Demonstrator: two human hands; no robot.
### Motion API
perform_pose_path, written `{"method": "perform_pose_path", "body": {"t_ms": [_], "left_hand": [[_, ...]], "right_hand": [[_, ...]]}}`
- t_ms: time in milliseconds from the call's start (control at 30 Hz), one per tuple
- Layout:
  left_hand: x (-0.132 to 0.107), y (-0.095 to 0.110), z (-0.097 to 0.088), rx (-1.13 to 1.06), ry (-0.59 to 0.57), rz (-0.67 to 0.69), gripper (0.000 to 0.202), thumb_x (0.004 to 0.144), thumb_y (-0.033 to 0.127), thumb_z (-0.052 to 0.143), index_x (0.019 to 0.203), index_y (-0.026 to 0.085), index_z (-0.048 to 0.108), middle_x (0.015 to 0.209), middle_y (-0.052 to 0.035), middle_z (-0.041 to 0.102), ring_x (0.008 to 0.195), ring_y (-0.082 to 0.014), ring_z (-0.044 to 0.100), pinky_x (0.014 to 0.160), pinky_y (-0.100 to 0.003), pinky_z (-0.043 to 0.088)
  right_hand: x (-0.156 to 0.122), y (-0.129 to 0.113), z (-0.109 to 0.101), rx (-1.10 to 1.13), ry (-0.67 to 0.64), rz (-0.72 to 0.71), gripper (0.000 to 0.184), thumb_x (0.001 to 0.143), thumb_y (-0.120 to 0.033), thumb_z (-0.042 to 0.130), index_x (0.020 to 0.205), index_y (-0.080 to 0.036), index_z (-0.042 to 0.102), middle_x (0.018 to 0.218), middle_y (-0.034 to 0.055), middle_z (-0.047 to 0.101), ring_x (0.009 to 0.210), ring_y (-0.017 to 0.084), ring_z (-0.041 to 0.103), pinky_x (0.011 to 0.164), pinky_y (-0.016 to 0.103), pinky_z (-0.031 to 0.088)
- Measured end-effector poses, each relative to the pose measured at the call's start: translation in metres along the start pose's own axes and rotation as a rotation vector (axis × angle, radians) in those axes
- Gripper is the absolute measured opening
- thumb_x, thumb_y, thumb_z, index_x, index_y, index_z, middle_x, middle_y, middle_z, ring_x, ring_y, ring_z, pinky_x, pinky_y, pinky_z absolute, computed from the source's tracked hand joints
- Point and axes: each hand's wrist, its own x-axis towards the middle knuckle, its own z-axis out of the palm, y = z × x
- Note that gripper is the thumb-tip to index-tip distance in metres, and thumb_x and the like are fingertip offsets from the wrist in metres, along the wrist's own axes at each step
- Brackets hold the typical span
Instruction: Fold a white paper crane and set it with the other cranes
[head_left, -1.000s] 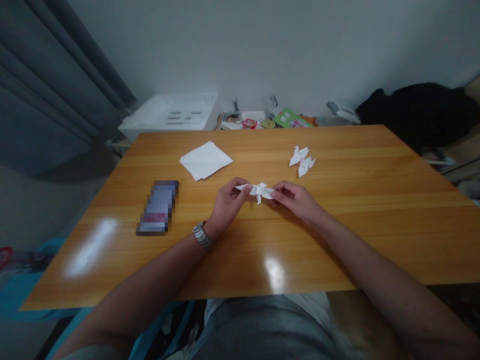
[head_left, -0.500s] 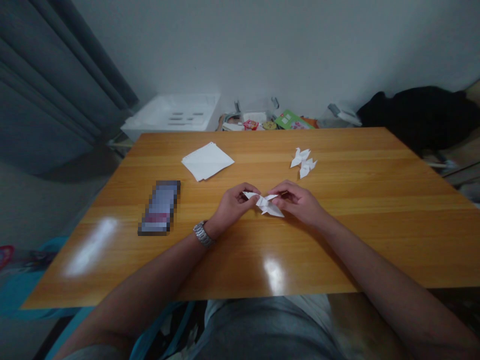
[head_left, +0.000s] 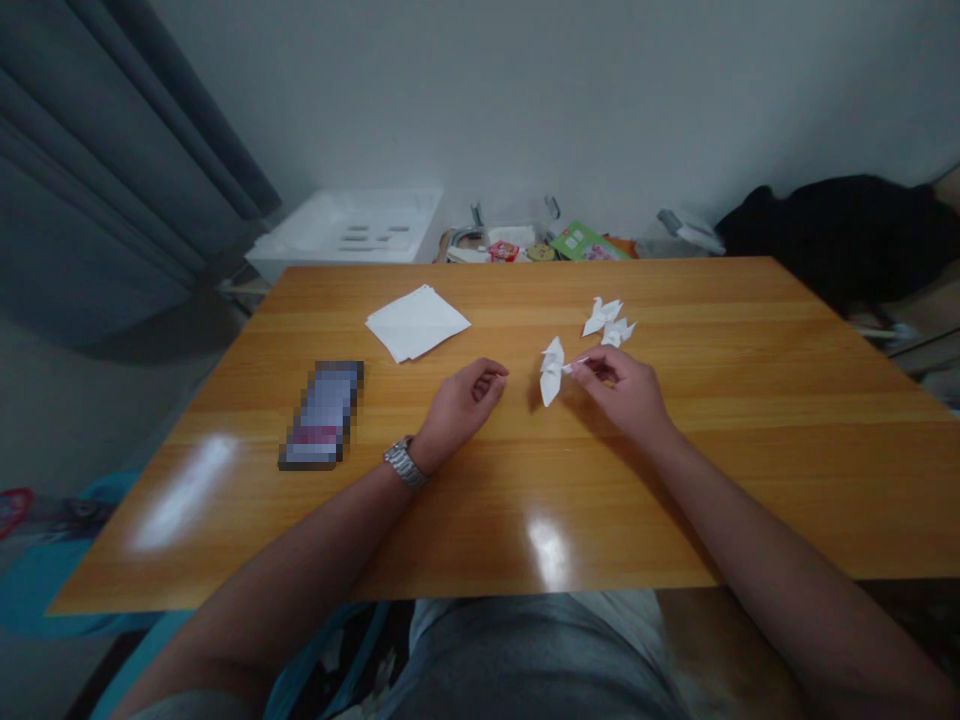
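Note:
A white folded paper crane (head_left: 552,372) is pinched by one end between the thumb and fingers of my right hand (head_left: 626,390), just above the table. Its wings are spread, and part of the pinched end is hidden by the fingers. To the left of it, my left hand (head_left: 463,402) holds nothing; its fingers are loosely curled, with the thumb a little apart from them. Two more white paper cranes (head_left: 602,315) sit close together beyond my right hand, the nearer one partly covered by it.
White paper sheets (head_left: 417,323) lie stacked at the back left of the wooden table (head_left: 480,510). A blurred-out phone (head_left: 322,415) lies left of my left hand. Behind the table's far edge are a white plastic tray (head_left: 352,225) and a green packet (head_left: 586,242).
My left hand has let go of the paper crane and drawn slightly left. My right hand has moved right and away from me with the crane, which has turned.

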Motion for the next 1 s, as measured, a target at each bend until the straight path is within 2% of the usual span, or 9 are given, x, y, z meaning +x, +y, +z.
{"method": "perform_pose_path", "body": {"t_ms": [133,367,500,700,900,933,1000], "left_hand": [[0.000,0.001,-0.001,0.124,-0.048,0.034,0.021,0.097,0.036,0.056,0.099,0.018,0.068,0.086,-0.0033,0.070,0.076,-0.0154,0.064,0.068,-0.026,0.048],[0.000,-0.002,0.000,0.151,-0.056,0.043,0.023,0.097,0.037,0.055,0.098,0.018,0.069,0.083,-0.0024,0.069,0.072,-0.0150,0.062,0.066,-0.026,0.047],[0.000,-0.003,0.000,0.164,-0.073,0.037,0.023,0.098,0.036,0.055,0.098,0.018,0.069,0.084,-0.0028,0.069,0.072,-0.0148,0.062,0.066,-0.026,0.047],[0.001,-0.002,-0.001,0.180,-0.093,0.026,0.023,0.098,0.036,0.054,0.099,0.017,0.068,0.086,-0.0032,0.070,0.075,-0.0151,0.063,0.068,-0.026,0.047],[0.001,0.002,-0.002,0.201,-0.096,0.014,0.021,0.098,0.033,0.054,0.096,0.017,0.068,0.083,-0.0027,0.070,0.074,-0.0148,0.063,0.067,-0.026,0.048],[0.001,0.003,-0.002,0.202,-0.095,0.014,0.021,0.098,0.033,0.054,0.096,0.017,0.068,0.083,-0.0025,0.069,0.074,-0.0147,0.063,0.067,-0.026,0.047],[0.001,0.003,-0.002,0.206,-0.094,0.018,0.021,0.098,0.032,0.054,0.096,0.017,0.068,0.083,-0.0024,0.069,0.074,-0.0147,0.063,0.066,-0.026,0.047]], "right_hand": [[0.009,0.011,-0.010,-0.150,0.060,0.005,0.021,0.092,-0.042,0.064,0.092,-0.022,0.072,0.089,0.0077,0.076,0.079,0.025,0.070,0.075,0.039,0.054],[0.021,0.035,-0.019,-0.256,0.186,0.029,0.024,0.091,-0.043,0.064,0.089,-0.021,0.071,0.084,0.0094,0.076,0.074,0.025,0.070,0.073,0.039,0.052],[0.024,0.041,-0.019,-0.279,0.175,0.049,0.027,0.090,-0.045,0.065,0.090,-0.019,0.072,0.082,0.0094,0.075,0.066,0.022,0.066,0.068,0.037,0.051],[0.022,0.032,-0.021,-0.327,0.202,0.032,0.038,0.088,-0.055,0.066,0.100,-0.019,0.073,0.076,0.0061,0.072,0.060,0.019,0.061,0.061,0.032,0.046],[0.012,0.007,-0.021,-0.352,0.253,-0.111,0.031,0.096,-0.046,0.057,0.103,-0.020,0.071,0.083,0.0059,0.072,0.066,0.019,0.062,0.066,0.032,0.046],[0.010,0.004,-0.020,-0.347,0.251,-0.127,0.030,0.096,-0.045,0.057,0.100,-0.019,0.071,0.080,0.0054,0.071,0.066,0.018,0.061,0.065,0.031,0.045],[0.008,0.001,-0.016,-0.349,0.140,-0.173,0.030,0.096,-0.044,0.056,0.091,-0.019,0.070,0.077,0.0047,0.069,0.066,0.018,0.060,0.064,0.030,0.043]]}}
